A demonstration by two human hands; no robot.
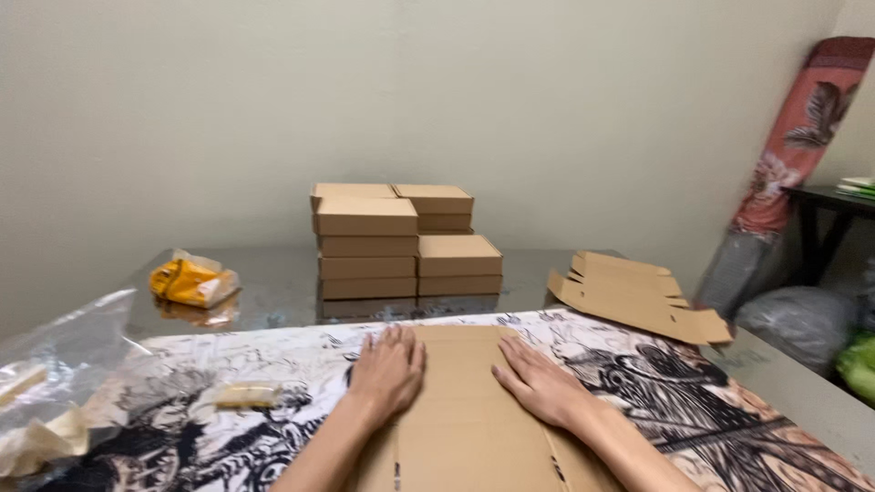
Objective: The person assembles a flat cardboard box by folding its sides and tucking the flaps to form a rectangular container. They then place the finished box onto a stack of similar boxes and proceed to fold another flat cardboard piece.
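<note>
Pressing flat on a sheet of brown cardboard, both hands lie open with fingers spread and palms down; neither grips anything. The left hand (pixel 389 369) rests at the sheet's eleven o'clock corner, the right hand (pixel 540 380) at its one o'clock edge, which seems a way of holding the unfolded box blank (pixel 465 415) still and flat against the bench (pixel 273 287). The blank lies in the middle of the near bench edge, on a black-and-white printed cloth (pixel 684 401) that covers the near half and may serve to protect the glossy top.

At twelve o'clock from the hands, against the wall, stand the folded cardboard boxes (pixel 406 241), stacked in columns, probably to keep them out of the working area. I count about nine: four in the front left column, two in the front right, and roughly three visible behind, though the rear ones are partly hidden. At two o'clock lies a pile of flat blanks (pixel 638 296), within reach of the right hand; the layers cannot be counted exactly, perhaps three or four.

At nine o'clock on the cloth sits one small pale packet (pixel 248 394). At ten o'clock, farther back, one yellow packet in clear wrap (pixel 193 281) rests on the bare bench. One crumpled clear plastic bag (pixel 64 364) hangs over the left edge. At far right, one rolled patterned mat (pixel 793 155) leans against the wall.
</note>
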